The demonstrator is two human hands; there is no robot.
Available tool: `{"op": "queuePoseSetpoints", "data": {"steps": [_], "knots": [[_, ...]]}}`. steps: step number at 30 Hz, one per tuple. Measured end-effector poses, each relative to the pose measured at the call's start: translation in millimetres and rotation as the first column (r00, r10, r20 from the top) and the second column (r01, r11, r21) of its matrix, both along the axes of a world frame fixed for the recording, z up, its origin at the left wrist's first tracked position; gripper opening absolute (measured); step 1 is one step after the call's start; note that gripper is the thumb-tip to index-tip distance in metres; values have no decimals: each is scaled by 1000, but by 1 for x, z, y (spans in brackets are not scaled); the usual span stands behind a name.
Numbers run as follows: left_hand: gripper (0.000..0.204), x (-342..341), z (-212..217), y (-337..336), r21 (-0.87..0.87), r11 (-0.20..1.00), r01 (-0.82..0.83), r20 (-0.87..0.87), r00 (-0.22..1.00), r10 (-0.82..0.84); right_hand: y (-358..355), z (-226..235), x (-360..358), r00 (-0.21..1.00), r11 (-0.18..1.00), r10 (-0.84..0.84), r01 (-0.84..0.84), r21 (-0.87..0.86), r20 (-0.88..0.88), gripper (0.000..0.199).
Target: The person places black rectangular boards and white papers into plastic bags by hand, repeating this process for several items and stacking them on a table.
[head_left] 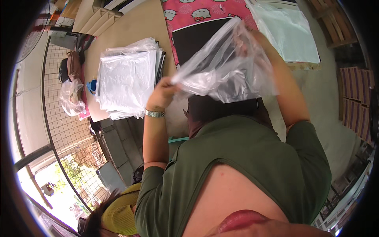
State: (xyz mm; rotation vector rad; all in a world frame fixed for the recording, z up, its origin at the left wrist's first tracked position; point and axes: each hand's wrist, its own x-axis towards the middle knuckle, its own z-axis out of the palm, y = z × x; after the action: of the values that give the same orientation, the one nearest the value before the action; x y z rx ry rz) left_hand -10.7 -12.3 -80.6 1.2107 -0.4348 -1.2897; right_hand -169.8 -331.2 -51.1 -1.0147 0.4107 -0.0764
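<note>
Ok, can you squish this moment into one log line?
left grip: pinching left edge of clear plastic film | right grip: showing through film, inside or behind unclear | black sheet: lying on pink cover

Clear bag (227, 81), wrinkled, part blurred, was spread aslant over black sheet (194, 42); sheet lay flat, partly hidden.

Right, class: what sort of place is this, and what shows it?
Probably a small packing workshop: loose clear plastic being handled, a plastic-covered stack on a broad table, and a wire-mesh partition along the left.
</note>
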Motion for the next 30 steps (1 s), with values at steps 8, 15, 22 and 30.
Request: {"op": "queuePoseSetpoints", "data": {"steps": [8, 15, 22, 30], "knots": [[41, 33, -42, -16, -186, 814, -551, 22, 825, 564, -21, -15, -22, 939, 995, -50, 15, 103, 340, 41], [37, -53, -12, -95, -24, 941, 337, -30, 941, -337, -35, -52, -192, 992, 994, -98, 101, -45, 80, 68], [23, -85, -7, -141, 49, 751, 658, -33, 753, -657, 7, -72, -291, 847, 866, -495, 464, 184, 194, 73], [26, 31, 8, -104, -119, 958, -259, -237, 945, 226, -48, -33, -63, 999, 783, 31, -41, -620, -26, 24]]}}
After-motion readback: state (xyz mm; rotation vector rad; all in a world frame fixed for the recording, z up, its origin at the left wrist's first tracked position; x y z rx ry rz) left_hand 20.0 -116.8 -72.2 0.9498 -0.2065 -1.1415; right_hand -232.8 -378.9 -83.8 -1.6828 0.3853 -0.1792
